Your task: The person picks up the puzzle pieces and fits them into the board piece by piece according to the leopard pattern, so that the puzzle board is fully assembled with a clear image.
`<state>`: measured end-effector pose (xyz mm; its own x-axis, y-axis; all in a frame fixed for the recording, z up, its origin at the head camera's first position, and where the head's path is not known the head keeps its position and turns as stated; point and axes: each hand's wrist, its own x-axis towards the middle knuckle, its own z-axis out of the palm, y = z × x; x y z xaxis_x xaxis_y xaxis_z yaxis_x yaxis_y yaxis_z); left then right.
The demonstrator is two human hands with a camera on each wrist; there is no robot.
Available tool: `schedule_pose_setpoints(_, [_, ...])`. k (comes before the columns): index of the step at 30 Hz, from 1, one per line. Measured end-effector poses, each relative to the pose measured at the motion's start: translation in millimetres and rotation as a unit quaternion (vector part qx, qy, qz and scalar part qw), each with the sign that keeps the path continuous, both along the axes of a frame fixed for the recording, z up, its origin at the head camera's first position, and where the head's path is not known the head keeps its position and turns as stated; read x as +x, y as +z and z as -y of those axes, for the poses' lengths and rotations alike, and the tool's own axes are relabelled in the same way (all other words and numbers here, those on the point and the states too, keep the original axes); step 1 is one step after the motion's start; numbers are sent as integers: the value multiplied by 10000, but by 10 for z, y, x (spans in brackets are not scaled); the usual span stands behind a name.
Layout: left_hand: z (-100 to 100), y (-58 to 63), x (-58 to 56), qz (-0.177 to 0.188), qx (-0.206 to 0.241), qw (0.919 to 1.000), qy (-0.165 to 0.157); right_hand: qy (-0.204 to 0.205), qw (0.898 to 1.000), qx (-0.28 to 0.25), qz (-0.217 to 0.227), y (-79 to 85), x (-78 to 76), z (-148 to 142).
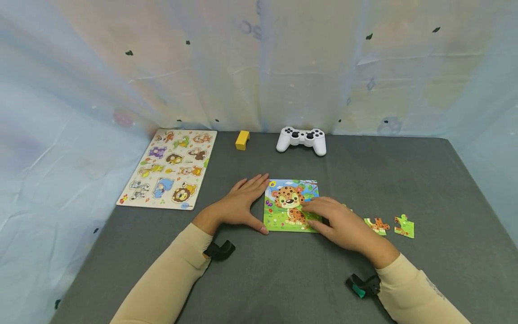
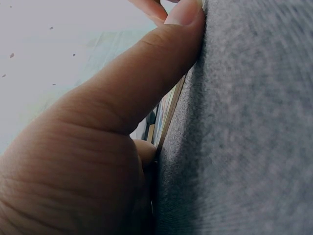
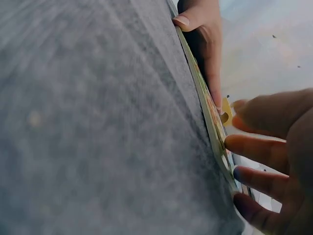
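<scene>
A square jigsaw puzzle (image 1: 279, 222) with a spotted leopard cub on grass lies flat on the grey table. Along its left side rests my left hand (image 1: 238, 204), thumb at the near corner and straight fingers at the far corner. My right hand (image 1: 340, 222) is over the puzzle's right part, covering some of it. In the right wrist view, that hand's spread fingertips touch the puzzle (image 3: 205, 103). Two loose jigsaw pieces (image 1: 378, 226) (image 1: 406, 226) lie right of this hand, and a yellowish bit shows just behind it. The left wrist view shows the left thumb beside the puzzle's edge (image 2: 173, 105).
A wooden animal puzzle board (image 1: 170, 171) lies at the back left. By the rear edge are a yellow block (image 1: 242, 140) and a white game controller (image 1: 301, 140). A pale patterned curtain (image 1: 307, 67) hangs behind the table (image 1: 263, 279).
</scene>
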<state>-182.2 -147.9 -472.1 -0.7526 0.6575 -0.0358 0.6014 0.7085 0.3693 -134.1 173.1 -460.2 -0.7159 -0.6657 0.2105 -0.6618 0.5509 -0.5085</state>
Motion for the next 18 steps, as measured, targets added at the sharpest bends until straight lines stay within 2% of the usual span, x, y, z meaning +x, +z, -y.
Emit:
schedule_pose_setpoints(3, [2,-3,1,-2,2,10000,0,3,9997,-163,163,-13,9,-44])
schedule_pose_setpoints(10, [2,-10,-4,18,-30,10000,-10,-301,9965,-691,371,33,40,-204])
schedule_pose_setpoints(18, [4,-29,-3,-46,9,10000,5,-728,9854,-1334,769,103,72,-465])
